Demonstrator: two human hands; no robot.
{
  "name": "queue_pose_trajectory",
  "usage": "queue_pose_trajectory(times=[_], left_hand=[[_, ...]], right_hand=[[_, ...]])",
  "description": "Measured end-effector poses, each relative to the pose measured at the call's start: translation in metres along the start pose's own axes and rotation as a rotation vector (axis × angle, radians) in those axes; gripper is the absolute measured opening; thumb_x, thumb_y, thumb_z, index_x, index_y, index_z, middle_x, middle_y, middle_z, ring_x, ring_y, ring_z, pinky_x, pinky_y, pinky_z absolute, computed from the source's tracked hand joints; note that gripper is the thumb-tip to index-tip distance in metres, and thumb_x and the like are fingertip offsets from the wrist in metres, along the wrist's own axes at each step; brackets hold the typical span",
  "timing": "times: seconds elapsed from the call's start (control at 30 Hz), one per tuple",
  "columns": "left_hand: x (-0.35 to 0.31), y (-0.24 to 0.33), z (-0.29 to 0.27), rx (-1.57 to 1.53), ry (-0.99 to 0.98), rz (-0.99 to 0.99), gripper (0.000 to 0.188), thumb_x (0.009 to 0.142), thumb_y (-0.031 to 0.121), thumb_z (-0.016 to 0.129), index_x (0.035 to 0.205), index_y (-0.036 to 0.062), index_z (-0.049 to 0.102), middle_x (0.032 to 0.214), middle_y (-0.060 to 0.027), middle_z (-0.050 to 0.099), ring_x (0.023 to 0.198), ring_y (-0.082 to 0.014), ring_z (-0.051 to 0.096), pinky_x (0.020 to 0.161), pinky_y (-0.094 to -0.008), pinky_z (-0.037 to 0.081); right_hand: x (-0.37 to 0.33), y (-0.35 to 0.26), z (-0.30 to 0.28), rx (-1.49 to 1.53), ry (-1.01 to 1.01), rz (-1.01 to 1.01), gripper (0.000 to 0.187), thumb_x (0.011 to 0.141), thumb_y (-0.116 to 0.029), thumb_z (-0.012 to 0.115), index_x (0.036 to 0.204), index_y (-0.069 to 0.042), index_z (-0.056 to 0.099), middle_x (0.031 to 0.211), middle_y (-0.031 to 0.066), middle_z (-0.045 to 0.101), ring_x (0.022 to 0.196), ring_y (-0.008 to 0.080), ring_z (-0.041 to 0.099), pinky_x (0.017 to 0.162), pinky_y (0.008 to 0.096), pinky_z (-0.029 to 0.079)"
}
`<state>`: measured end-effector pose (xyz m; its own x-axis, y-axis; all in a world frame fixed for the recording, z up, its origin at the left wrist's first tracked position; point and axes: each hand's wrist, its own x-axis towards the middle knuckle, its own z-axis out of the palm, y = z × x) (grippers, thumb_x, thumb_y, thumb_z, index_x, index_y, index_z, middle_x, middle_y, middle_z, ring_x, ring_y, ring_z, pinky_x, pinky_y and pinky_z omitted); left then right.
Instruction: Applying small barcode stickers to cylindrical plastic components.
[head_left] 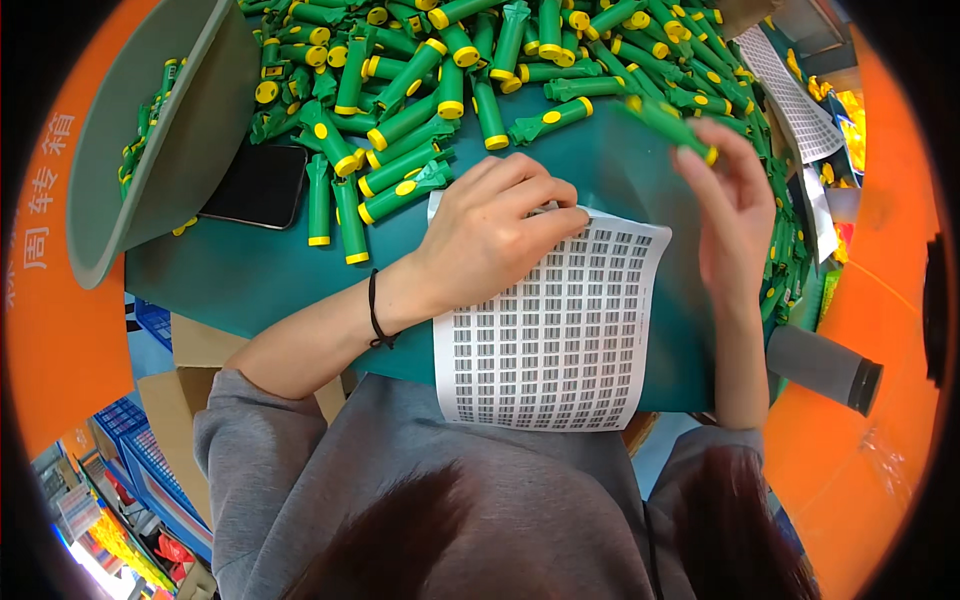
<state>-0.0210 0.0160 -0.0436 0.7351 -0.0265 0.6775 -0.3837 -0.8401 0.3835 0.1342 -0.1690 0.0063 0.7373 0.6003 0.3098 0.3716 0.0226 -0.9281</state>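
A white sheet (545, 350) printed with rows of small dark-marked labels lies before me, its near end curving over the table edge. My left hand (500, 225) rests on the sheet's far part, fingers curled and pinched at its top edge; whether a loose label is between the fingertips is hidden. Farther right, my right hand (735, 195) is raised, thumb and fingers closed on a green plastic tube with yellow ends (665, 125), tilted and slightly blurred. Many similar green-and-yellow tubes (405, 125) are heaped across the far side of the table.
A grey-green tub (165, 130) stands tilted at the left with some tubes in it. Beside it a black phone (258, 187) lies on the green table (220, 285). A grey cylinder (825, 368) sits at the right, near another label sheet (795, 95) and orange bins (850, 480).
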Motion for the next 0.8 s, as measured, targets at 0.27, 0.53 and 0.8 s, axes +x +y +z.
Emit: queue_pose_trajectory(times=[0.27,0.53,0.8], left_hand=[[0.007,0.005,0.014,0.034,-0.037,-0.007,0.018,0.075,0.008,0.072,0.092,0.0082,0.067,0.094,-0.0022,0.064,0.096,-0.0223,0.059,0.081,-0.0342,0.049],[0.02,-0.004,-0.019,-0.702,0.003,-0.558,0.01,0.088,0.005,0.071,0.096,0.0023,0.066,0.1,-0.0052,0.068,0.086,-0.013,0.063,0.079,-0.0276,0.049],[0.051,0.036,-0.038,-0.592,-0.366,-0.477,0.009,0.088,0.002,0.07,0.095,-0.0019,0.067,0.094,-0.0062,0.07,0.086,-0.0126,0.066,0.081,-0.0272,0.053]], right_hand=[[-0.063,0.017,-0.005,0.355,-0.039,0.287,0.031,0.093,0.002,0.063,0.124,0.002,0.057,0.13,0.0148,0.057,0.114,0.0194,0.059,0.1,0.032,0.048],[-0.066,0.015,0.004,0.432,-0.025,0.34,0.033,0.094,0.006,0.06,0.126,0.005,0.056,0.123,0.0136,0.061,0.099,0.0169,0.066,0.088,0.0297,0.057],[-0.079,-0.001,0.012,0.374,-0.164,0.259,0.036,0.092,0.01,0.061,0.127,0.008,0.055,0.12,0.0171,0.063,0.104,0.0193,0.066,0.085,0.0295,0.06]])
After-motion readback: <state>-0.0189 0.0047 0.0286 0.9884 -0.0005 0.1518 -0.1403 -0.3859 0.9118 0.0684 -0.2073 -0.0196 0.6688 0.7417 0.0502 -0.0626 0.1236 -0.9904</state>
